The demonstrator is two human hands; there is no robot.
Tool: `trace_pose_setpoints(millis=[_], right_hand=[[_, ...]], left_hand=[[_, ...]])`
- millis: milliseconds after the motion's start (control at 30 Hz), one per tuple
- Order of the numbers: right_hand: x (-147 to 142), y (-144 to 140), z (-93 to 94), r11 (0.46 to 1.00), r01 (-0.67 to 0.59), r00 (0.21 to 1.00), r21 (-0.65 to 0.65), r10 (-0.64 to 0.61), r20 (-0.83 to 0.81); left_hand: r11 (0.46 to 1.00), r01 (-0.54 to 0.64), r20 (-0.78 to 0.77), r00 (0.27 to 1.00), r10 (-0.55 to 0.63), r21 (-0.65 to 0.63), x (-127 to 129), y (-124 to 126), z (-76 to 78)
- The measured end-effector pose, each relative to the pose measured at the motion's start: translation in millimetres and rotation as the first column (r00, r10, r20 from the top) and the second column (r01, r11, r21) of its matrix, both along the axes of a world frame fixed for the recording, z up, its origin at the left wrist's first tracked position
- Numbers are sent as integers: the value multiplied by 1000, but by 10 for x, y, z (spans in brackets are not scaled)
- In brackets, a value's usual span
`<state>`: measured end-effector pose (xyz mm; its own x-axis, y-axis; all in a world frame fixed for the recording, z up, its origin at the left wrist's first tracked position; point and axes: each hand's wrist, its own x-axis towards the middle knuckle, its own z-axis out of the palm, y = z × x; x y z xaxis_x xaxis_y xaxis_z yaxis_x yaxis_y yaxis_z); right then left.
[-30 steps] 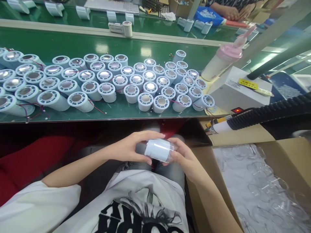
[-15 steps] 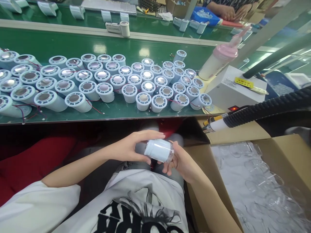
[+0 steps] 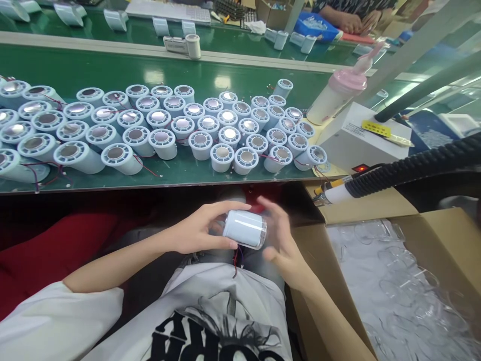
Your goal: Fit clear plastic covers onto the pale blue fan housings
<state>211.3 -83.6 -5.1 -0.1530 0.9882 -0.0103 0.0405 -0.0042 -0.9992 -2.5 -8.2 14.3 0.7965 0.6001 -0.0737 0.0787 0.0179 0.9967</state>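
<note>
My left hand point(image 3: 201, 228) grips a light-blue cylindrical housing point(image 3: 243, 228) over my lap, thumb on one side and fingers on the other. A clear plastic cover surrounds the housing and extends past its right end. Thin red and purple wires point(image 3: 236, 260) dangle below it. Just to the right, my right hand point(image 3: 283, 245) is apart from the cover, fingers spread and slightly blurred, with nothing in it. Rows of similar light-blue housings point(image 3: 227, 134) stand on the green bench point(image 3: 112, 65) ahead, several with loose wires.
An open cardboard box point(image 3: 343, 286) on my right holds clear plastic covers point(image 3: 409, 281). Above it reaches a black ribbed hose point(image 3: 406, 168) with a white nozzle. A white device point(image 3: 341, 138) and a pink-topped bottle point(image 3: 338, 95) stand at the bench's right. Across it, another person's hands point(image 3: 361, 22) work.
My right hand has let go of the covered housing's right end and opened, moving slightly right. The left hand keeps its hold, and the wires now show below the housing.
</note>
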Motion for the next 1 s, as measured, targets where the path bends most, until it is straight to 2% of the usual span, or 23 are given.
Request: trace_pose_setpoints(millis=[67,100,133,200,267,333,400,467,633,733,767,800,833,867,900,933,967,1000], right_hand=[[44,-22,8,943,-39,972,332,-42,233],[61,-30,13,907,-95,949,410,-43,313],[73,-37,17,891,-131,937,435,-32,349],[78,-48,23,933,-112,961,342,14,275],[68,-56,26,989,-53,996,137,43,73],[59,-61,29,998,-48,994,-40,44,-103],[64,-60,30,992,-54,989,-111,38,-145],[74,-53,25,990,-44,994,-135,30,-107],[13,-30,8,971,-20,993,-238,-8,-119],[90,-6,-3,964,-36,996,-263,14,-87],[195,2,-17,971,14,1000,-237,-14,2],[350,4,-38,974,126,985,-190,-100,137],[552,-8,-69,953,280,928,-117,-237,287],[793,-36,-109,894,446,819,-32,-394,418],[1057,-81,-159,793,607,661,59,-544,516],[1327,-136,-218,701,705,537,103,-623,569],[1585,-195,-284,638,761,457,120,-658,599],[1814,-246,-352,596,793,404,126,-670,623]], left_hand=[[997,6,7,1000,-6,-80,-5,-10,16],[995,13,6,1000,-13,-95,-7,-9,23],[996,19,3,1000,-19,-84,-9,-4,31],[999,41,-8,999,-41,16,-12,16,45],[986,80,-1,997,-81,146,-14,41,56],[980,112,19,993,-117,166,-17,60,61],[990,123,38,991,-126,68,-19,72,54],[992,124,43,991,-123,-37,-14,78,26],[969,148,77,988,-136,-198,77,71,-149],[950,138,-16,989,-149,-279,157,192,-124],[967,113,-104,985,-140,-228,176,312,-54],[993,54,-155,985,-70,-104,194,487,50],[998,-35,-200,979,43,44,219,717,181],[962,-150,-237,950,204,230,259,995,334],[847,-275,-216,889,405,455,321,1304,498],[700,-311,-184,824,536,643,408,1622,665],[637,-293,-151,823,547,713,517,1925,829],[651,-236,-157,860,485,721,641,2189,983]])
